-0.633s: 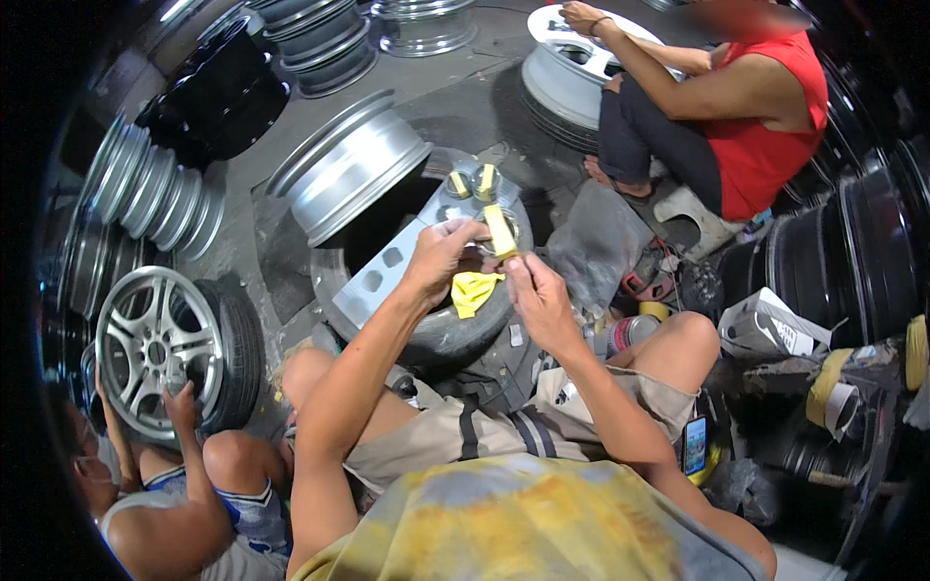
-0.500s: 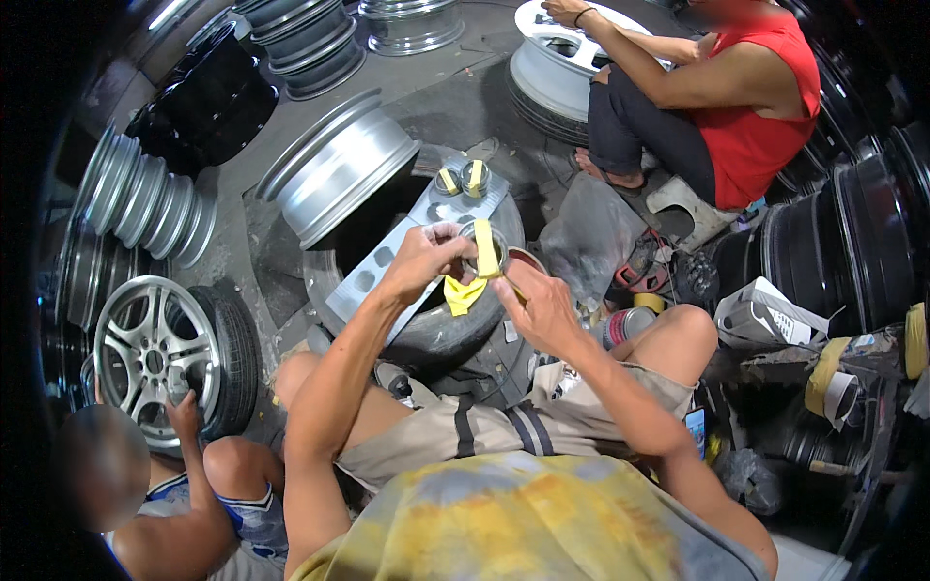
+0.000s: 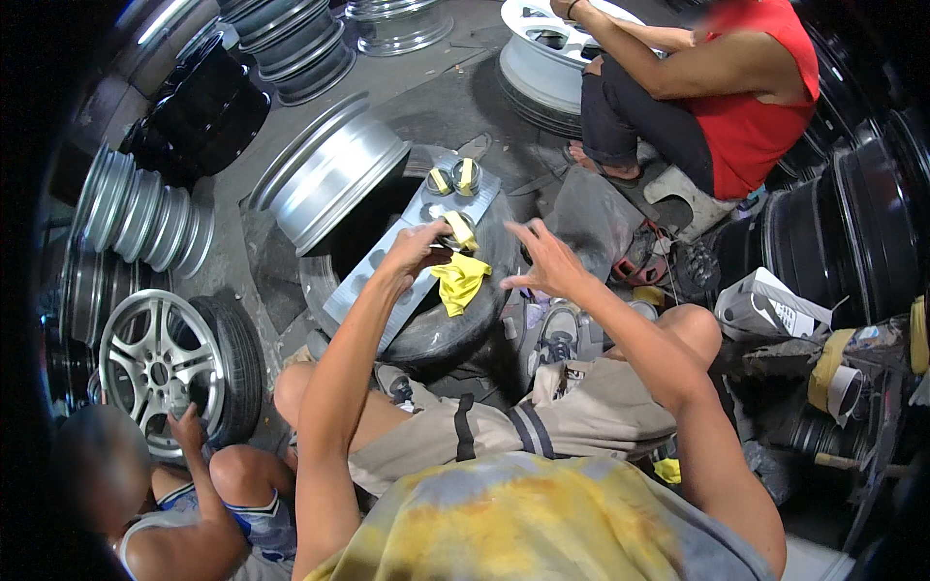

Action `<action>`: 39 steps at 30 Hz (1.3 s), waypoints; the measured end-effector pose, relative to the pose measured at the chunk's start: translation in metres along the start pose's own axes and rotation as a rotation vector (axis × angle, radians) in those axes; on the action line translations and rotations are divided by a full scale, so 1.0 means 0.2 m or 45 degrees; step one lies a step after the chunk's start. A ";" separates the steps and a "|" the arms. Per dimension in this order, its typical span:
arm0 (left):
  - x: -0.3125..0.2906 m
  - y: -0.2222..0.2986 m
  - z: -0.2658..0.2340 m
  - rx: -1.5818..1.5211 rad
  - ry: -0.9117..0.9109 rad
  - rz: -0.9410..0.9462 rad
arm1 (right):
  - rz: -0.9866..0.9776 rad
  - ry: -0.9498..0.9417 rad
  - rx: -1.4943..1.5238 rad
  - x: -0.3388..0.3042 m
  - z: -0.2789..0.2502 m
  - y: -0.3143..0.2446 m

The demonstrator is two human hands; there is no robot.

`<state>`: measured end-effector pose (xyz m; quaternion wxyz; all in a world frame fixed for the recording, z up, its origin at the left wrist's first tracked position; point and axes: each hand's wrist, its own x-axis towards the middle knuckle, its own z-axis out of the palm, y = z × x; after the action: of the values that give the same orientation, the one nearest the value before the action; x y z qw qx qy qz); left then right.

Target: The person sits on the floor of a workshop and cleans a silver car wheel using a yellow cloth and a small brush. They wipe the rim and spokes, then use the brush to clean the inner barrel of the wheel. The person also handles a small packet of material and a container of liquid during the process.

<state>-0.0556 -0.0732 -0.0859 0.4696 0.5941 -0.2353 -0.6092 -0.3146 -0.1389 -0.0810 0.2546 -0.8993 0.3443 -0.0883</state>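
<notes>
One round, yellow-banded piece [image 3: 462, 230] in left hand [image 3: 418, 252]

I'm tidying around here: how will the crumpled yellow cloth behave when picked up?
The yellow cloth would probably flop, since it lies in soft, loose folds. Its edges look thin, so it's likely light. Being an uneven crumple, not a round shape, it seems unlikely to roll.

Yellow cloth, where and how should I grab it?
Probably best pinched at its right edge, from the right: the yellow cloth lies crumpled in loose folds, the left hand is close at its upper left, and the open right hand faces that side.
</notes>
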 end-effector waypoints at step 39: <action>0.88 0.28 -0.19 1.246 0.373 0.775 | -0.432 -0.304 0.126 1.20 0.03 0.37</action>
<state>0.0222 -0.2381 -0.1338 0.3221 0.7253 -0.5813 -0.1794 -0.1759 -0.3421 -0.1273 0.3191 -0.9348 0.1507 -0.0396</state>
